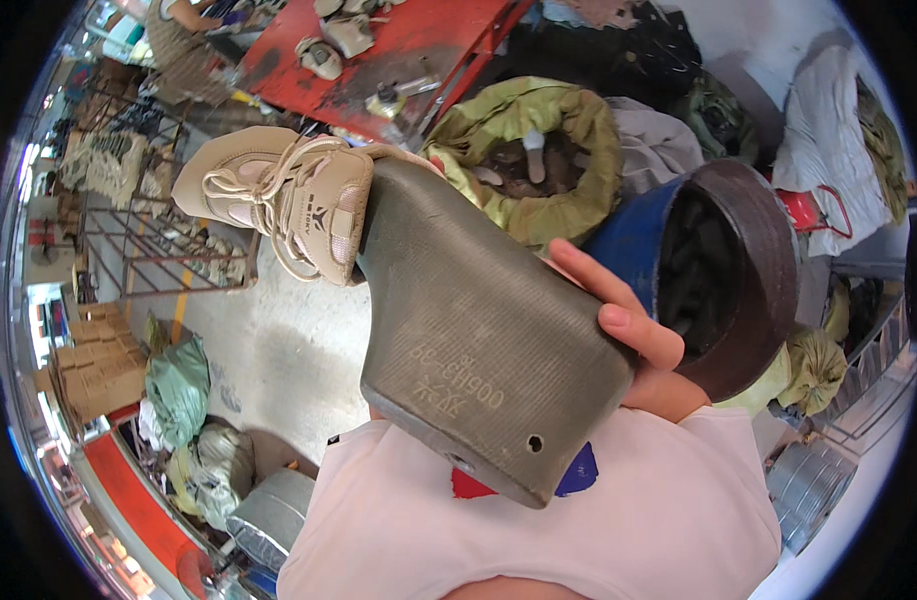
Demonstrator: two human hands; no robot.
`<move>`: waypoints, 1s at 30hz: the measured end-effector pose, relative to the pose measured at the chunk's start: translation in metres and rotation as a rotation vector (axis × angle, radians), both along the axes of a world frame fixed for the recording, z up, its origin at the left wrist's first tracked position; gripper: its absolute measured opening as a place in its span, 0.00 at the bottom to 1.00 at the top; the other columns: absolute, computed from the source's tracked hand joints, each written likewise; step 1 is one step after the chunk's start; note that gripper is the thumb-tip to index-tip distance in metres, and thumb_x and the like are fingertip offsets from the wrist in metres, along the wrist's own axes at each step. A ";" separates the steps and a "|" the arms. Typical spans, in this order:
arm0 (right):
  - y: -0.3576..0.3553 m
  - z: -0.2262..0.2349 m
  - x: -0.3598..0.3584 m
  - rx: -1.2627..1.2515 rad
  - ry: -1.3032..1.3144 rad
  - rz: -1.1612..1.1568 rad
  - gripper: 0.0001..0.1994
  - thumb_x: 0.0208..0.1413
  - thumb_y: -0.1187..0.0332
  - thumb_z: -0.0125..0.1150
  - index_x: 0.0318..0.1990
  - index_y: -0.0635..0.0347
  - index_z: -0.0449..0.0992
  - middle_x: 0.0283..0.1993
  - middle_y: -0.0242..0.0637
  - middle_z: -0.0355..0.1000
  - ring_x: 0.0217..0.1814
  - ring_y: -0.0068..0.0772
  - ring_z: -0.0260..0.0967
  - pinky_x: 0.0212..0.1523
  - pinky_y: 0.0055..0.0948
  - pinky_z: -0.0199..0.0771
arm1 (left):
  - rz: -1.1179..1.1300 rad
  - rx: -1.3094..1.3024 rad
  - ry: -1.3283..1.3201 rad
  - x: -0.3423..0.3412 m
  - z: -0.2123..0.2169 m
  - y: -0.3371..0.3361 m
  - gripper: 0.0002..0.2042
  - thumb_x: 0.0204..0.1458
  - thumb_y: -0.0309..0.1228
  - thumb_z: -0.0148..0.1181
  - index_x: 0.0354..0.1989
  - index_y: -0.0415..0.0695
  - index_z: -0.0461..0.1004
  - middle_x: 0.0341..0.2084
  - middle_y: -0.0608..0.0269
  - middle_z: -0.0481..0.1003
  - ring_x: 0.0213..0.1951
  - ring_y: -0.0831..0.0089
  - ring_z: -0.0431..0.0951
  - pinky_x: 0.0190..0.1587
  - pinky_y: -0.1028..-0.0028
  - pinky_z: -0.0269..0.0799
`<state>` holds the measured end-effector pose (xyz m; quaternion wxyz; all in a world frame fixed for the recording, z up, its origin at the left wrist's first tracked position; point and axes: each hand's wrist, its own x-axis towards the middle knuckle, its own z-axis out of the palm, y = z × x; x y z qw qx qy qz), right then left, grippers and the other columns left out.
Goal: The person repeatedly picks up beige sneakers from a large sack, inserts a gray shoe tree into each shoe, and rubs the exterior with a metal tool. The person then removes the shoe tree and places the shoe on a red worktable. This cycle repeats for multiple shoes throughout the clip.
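A chunky grey-green shoe last is held up close to the camera, pretty much filling the middle of the view; it looks like hard moulded plastic, matte and a bit scuffed, with characters stamped into its flat side and a small round hole near the bottom edge. A beige lace-up sneaker upper is pulled over the far end of it, made of soft fabric panels with thick cream laces looped loosely across the front. The right hand is seen on the right side of the last, its fingers wrapped over the edge and gripped onto it. The left hand can't really be made out since it is hidden behind the last, so its grip can't be told. A white shirt with a red and blue print is seen at the bottom. Just behind the right hand, a blue barrel with a dark brown rim is stood, filled with dark stuff. An olive-green sack with a crumpled, rolled-down mouth is placed beyond it, and a worn red desk with a couple of pale shoes on it is seen at the top.
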<state>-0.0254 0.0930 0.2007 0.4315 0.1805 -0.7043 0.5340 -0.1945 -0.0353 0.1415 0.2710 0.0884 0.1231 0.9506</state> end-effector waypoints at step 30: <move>-0.021 -0.137 -0.277 -0.712 -1.085 0.330 0.33 0.51 0.66 0.78 0.62 0.64 0.68 0.58 0.39 0.73 0.58 0.27 0.70 0.59 0.30 0.72 | 0.162 -0.884 0.071 -0.193 -0.110 -0.115 0.54 0.47 0.58 0.73 0.75 0.44 0.48 0.70 0.58 0.58 0.69 0.60 0.63 0.69 0.56 0.63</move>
